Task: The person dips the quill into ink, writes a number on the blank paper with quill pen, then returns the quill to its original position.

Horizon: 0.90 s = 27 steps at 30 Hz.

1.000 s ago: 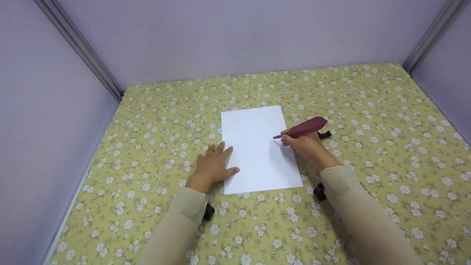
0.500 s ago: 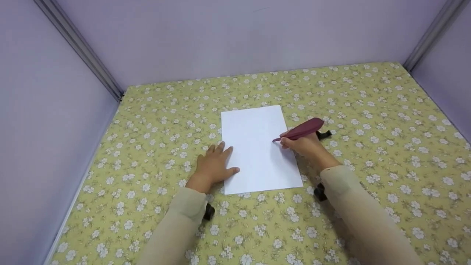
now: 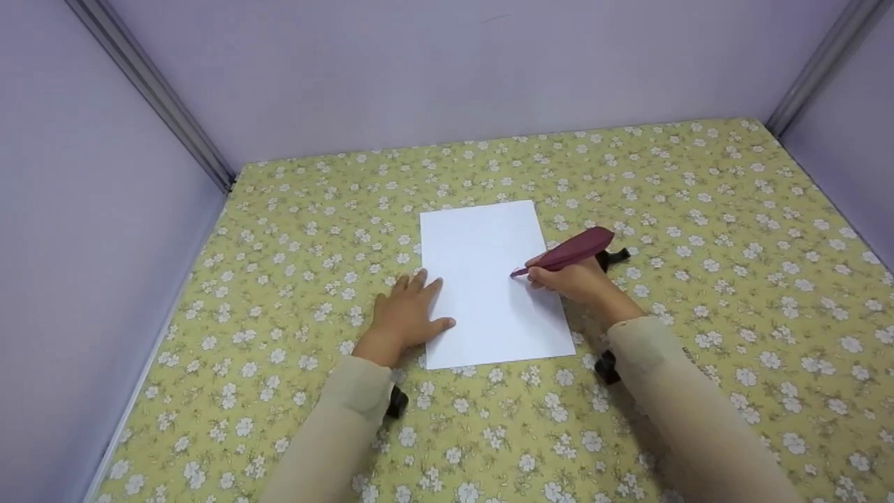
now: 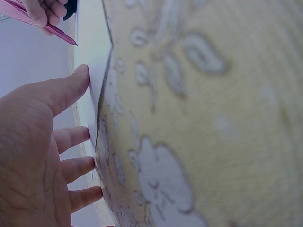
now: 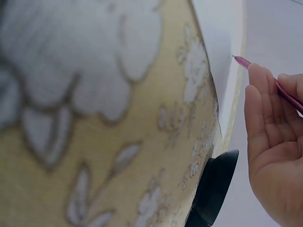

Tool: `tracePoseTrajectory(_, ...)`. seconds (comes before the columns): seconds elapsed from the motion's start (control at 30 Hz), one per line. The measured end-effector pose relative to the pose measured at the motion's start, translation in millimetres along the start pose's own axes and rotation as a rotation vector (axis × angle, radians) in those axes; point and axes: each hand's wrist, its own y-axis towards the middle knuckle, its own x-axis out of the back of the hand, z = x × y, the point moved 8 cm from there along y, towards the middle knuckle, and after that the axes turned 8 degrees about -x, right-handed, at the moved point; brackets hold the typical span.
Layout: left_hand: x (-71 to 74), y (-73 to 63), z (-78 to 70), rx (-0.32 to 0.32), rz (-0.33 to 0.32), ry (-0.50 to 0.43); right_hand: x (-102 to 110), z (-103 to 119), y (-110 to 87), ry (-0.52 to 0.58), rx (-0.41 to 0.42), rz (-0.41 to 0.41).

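Grasping one maroon feather-shaped pen (image 3: 576,250) in the right hand (image 3: 569,279), pinching near the writing end. Holding the tip on or just above the right half of one white sheet (image 3: 475,244); not showing clearly enough to confirm contact. Resting the left hand (image 3: 404,314), spread and clasping nothing, across the sheet's left edge, with the thumb on the paper.

Judging progress as early: already having the pen in grip and, apparently, the sheet steadied, but showing at most a faint trace beside the tip, too small to confirm. Leaving nearly all of the sheet without visible marks, hence seemingly awaiting most of the penwork.

Counting outward: two hands, one pen, one sheet, two pale sleeves (image 3: 335,419), three black pieces (image 3: 607,367) about the wrists, one floral cover (image 3: 314,230) underneath, two metal posts (image 3: 152,91) beyond.
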Motion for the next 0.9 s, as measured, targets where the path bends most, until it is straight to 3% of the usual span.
tracePoseTrajectory(0.3,-0.2,0.6,0.1,0.011,-0.005,-0.010,-4,-2,-4.8,0.030,0.004,0.053)
tracePoseTrajectory(0.57,-0.9,1.4,0.9,0.007,-0.012,-0.015,-8,1,-7.8,-0.051,0.059,0.084)
tracePoseTrajectory(0.9,-1.1,1.0,1.5,0.005,-0.007,-0.015,-10,0,-12.8,-0.061,0.075,0.129)
